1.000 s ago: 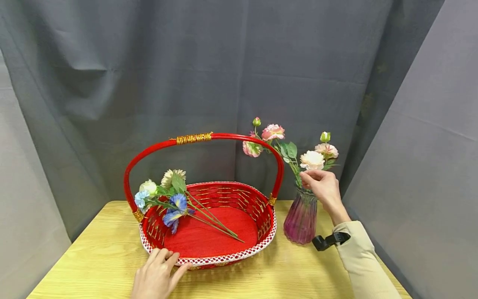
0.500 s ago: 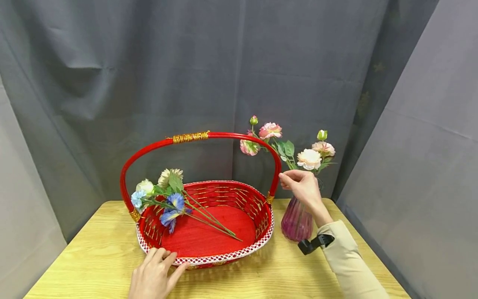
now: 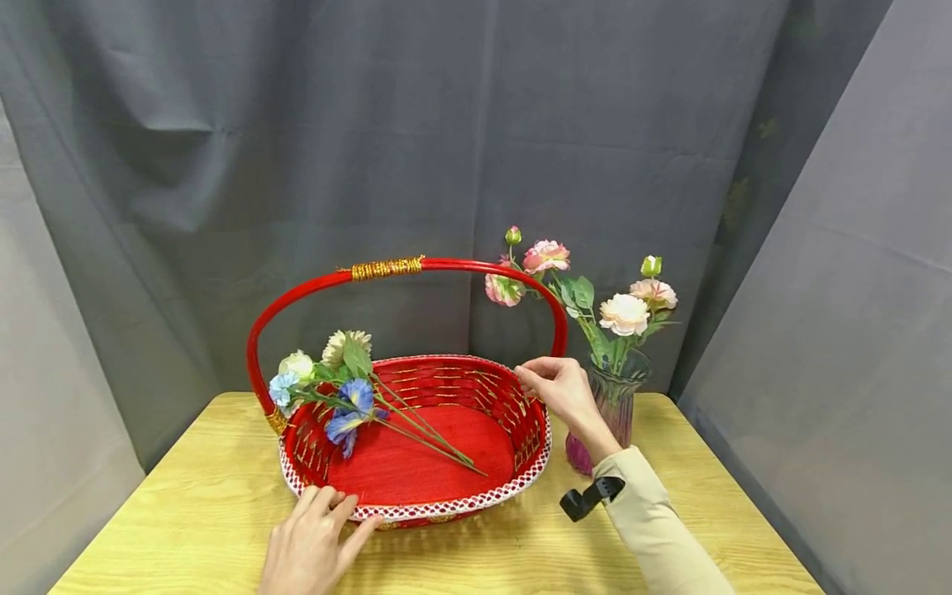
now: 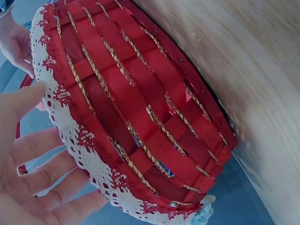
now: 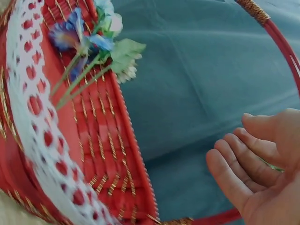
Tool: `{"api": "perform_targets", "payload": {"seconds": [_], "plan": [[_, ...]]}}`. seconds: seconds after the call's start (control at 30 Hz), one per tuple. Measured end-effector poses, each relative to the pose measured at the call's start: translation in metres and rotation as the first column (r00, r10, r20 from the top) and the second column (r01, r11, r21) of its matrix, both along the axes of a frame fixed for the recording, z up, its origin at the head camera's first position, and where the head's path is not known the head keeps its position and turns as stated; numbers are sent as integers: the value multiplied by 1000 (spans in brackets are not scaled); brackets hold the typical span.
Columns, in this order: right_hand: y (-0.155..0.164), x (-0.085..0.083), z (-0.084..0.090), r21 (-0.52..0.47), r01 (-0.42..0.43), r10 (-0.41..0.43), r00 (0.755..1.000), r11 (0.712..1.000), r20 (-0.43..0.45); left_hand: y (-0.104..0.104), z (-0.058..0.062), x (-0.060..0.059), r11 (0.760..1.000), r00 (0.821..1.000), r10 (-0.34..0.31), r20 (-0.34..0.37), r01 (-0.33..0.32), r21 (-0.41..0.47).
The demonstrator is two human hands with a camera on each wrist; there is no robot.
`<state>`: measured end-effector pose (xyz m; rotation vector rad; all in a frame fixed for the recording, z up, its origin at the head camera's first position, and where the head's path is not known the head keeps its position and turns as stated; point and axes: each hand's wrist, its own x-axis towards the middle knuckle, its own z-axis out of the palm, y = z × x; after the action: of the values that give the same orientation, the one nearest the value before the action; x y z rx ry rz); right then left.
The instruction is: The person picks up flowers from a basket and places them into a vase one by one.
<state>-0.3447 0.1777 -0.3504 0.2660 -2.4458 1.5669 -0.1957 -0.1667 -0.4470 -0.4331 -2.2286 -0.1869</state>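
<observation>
My left hand (image 3: 308,537) holds the near-left rim of a red woven basket (image 3: 476,502), fingertips over the white lace edge (image 4: 75,136). My right hand (image 3: 568,392) hovers by the basket's right end, in front of the handle's base, holding nothing; its fingers (image 5: 225,168) are loosely bent, apart from the thumb. Blue iris (image 3: 353,409), cream flowers (image 3: 345,347) and a light-blue flower (image 3: 283,387) lean in the basket, green stems across its floor. A purple glass vase (image 3: 617,405), partly behind my right hand, bears a cream rose-like flower (image 3: 625,314) and pink ones (image 3: 546,255).
Basket and vase stand on a pale wooden table (image 3: 521,545). A tall red handle (image 3: 461,264) with gold binding arches over the basket, in front of the pink flowers. Grey curtains (image 3: 372,124) hang close behind and at both sides.
My right hand has moved left and down, away from the vase's flowers to the basket's right end. The vase's mouth now shows. The left hand stays on the rim.
</observation>
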Motion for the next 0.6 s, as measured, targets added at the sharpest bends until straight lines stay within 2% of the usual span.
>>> {"api": "perform_targets", "payload": {"seconds": [0.37, 0.6], "plan": [[-36, -18, -22, -76, -72, 80, 992, 995, 102, -2, 1, -2, 1000, 1000, -17, -10, 17, 5], [-48, -28, -28, -155, -92, 114, 984, 984, 140, -1, -1, -1, 1000, 1000, -21, -20, 21, 6]]}}
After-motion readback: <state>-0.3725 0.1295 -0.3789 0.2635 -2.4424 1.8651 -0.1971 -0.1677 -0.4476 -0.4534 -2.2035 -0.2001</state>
